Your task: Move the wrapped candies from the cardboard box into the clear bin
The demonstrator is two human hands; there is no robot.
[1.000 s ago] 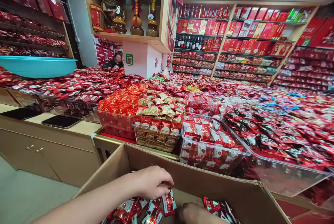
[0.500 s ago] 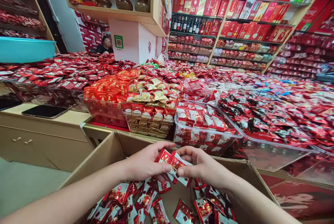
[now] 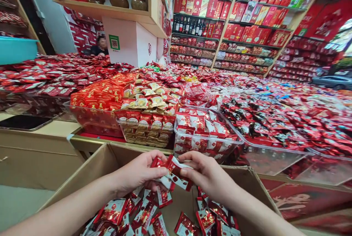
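Observation:
Above an open cardboard box (image 3: pixel 67 181), my left hand (image 3: pixel 141 173) and my right hand (image 3: pixel 205 170) are close together. Small red-and-white wrapped packets (image 3: pixel 176 172) are pinched between thumb and fingers of each hand, overlapping in the middle. Inside the box, more red-and-white packets (image 3: pixel 156 225) lie loose in two groups, left and right, with bare cardboard between them. The packets partly cover my fingertips.
Behind the box stand clear bins, one with red-and-white packets (image 3: pixel 203 129), one with gold packets (image 3: pixel 150 128), one with red packets (image 3: pixel 96 107). A phone (image 3: pixel 24 121) lies on the left counter. A person (image 3: pixel 101 45) is far back.
The view has shifted, so the bins and shelves appear further left. The packets in my hands have turned slightly, and the right one now crosses over the left one.

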